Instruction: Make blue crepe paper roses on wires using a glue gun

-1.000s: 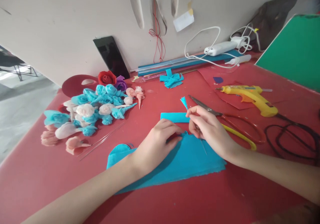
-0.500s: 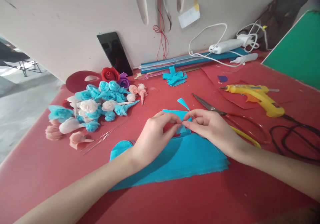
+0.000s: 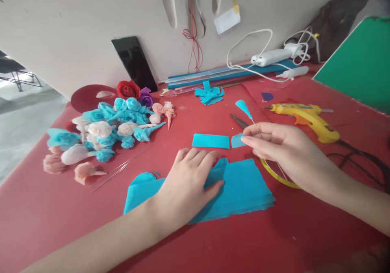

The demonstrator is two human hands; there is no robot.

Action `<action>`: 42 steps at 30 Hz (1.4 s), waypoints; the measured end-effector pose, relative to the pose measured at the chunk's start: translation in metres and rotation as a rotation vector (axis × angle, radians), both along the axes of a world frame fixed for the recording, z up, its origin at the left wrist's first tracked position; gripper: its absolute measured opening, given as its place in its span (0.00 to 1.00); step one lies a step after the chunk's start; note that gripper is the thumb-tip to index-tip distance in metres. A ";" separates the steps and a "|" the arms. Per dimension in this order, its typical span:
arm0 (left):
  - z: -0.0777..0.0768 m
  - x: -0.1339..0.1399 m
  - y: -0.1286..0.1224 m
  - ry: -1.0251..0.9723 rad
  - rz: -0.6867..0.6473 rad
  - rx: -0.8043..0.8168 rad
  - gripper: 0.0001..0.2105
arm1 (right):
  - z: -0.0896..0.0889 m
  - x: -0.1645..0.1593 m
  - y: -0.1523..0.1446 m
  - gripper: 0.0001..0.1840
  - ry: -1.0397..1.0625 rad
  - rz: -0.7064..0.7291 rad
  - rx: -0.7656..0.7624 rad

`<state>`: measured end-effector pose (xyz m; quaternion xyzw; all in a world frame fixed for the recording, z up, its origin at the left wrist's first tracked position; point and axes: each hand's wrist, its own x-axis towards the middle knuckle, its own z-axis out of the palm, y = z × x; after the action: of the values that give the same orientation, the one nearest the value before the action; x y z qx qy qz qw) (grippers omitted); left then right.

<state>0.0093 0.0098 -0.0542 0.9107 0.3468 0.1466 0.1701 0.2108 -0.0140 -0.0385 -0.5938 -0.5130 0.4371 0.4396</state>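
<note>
My right hand [image 3: 283, 153] is closed, pinching a small pale-blue paper piece [image 3: 237, 140] between thumb and fingertip. A thin wire also passes through its fingers, topped by a bright blue paper tip [image 3: 244, 108]. My left hand [image 3: 190, 179] lies palm down over the folded blue crepe paper [image 3: 240, 187], thumb spread from the fingers. Just beyond those fingertips a blue paper strip [image 3: 211, 141] lies flat on the red table. Behind the right hand are scissors [image 3: 239, 121], their handles mostly hidden, and a yellow ring-shaped thing [image 3: 272, 174].
Blue, white and pink paper flowers [image 3: 102, 129] are heaped at left, with bare wires [image 3: 120, 168] in front. A yellow glue gun [image 3: 307, 116] lies at right with its black cord. Blue paper scraps [image 3: 209, 94], a phone [image 3: 134, 61] and a power strip [image 3: 271, 57] are towards the wall.
My hands have parted: the left moved down onto the crepe paper, its fingers opening. The right shifted right with the wire and the small paper piece. The blue strip is now in full view.
</note>
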 end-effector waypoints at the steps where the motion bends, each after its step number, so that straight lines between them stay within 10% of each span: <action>1: 0.000 0.000 -0.001 0.025 0.018 0.032 0.18 | -0.002 0.002 -0.005 0.13 -0.005 0.014 -0.012; 19: -0.008 -0.008 -0.001 -0.010 -0.120 0.324 0.05 | -0.023 0.008 -0.025 0.12 0.036 -0.001 -0.025; 42: -0.011 -0.005 -0.004 0.012 -0.033 0.188 0.05 | -0.030 0.005 -0.031 0.06 0.110 -0.016 0.154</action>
<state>0.0047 0.0063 -0.0650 0.9291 0.3175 0.1702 0.0839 0.2162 -0.0446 -0.0685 -0.5374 -0.5154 0.4249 0.5149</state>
